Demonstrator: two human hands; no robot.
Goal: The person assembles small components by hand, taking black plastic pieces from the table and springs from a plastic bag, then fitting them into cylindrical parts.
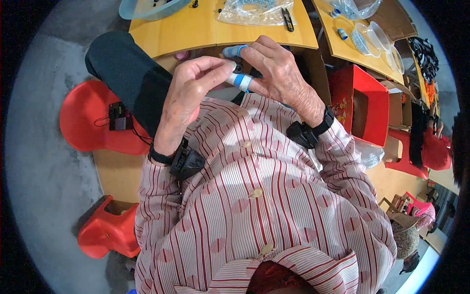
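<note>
Both hands meet above my lap, in front of the yellow table's near edge. My left hand [196,81] is closed, thumb and forefinger pinched at a small round black piece [238,68]. From the other side, my right hand [279,68] curls its thumb and forefinger around the same piece. Blue tape [235,51] wraps the right forefinger, and blue and white tape [242,82] wraps the right thumb. Fingertips cover much of the piece, so its exact shape is hidden.
On the yellow table [181,34] lie a pale blue basin [152,13], a clear plastic bag [254,12] and black thread snips [288,19]. A red box [364,103] stands at right, a red stool [83,117] at left. Other people sit at far right.
</note>
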